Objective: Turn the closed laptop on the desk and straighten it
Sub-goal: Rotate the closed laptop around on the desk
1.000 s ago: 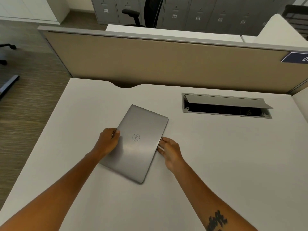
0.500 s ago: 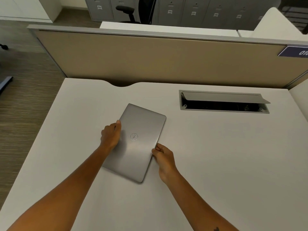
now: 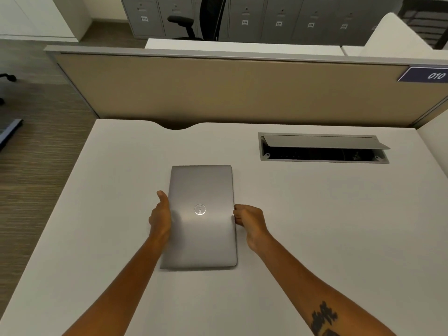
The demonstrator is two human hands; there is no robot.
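- The left hand (image 3: 160,220) stands on its edge against the left long side of the closed laptop (image 3: 201,229); the fingers are fairly straight and together, the thumb (image 3: 163,195) points away from the person, and the palm presses flat on the side without wrapping around it.
- The right hand (image 3: 249,220) is curled, its fingertips (image 3: 237,215) touching the right long side of the laptop near the middle; I cannot tell whether they pinch the edge or only push on it.
- The silver laptop lies flat on the white desk (image 3: 315,226), lid up, with a round logo (image 3: 200,209) in the middle. Its short sides run parallel to the back of the desk, its long sides point away from the person.
- Bare desk surface is open on every side of the laptop, more on the right than on the left.
- An open cable tray (image 3: 323,151) with a raised flap is set in the desk to the back right, well apart from the laptop.
- A beige partition (image 3: 218,90) closes the back edge of the desk; it carries a blue tag (image 3: 426,75) reading 010.
- Behind it stand grey lockers (image 3: 278,18) and an office chair (image 3: 189,23); on the left is striped carpet (image 3: 36,166).
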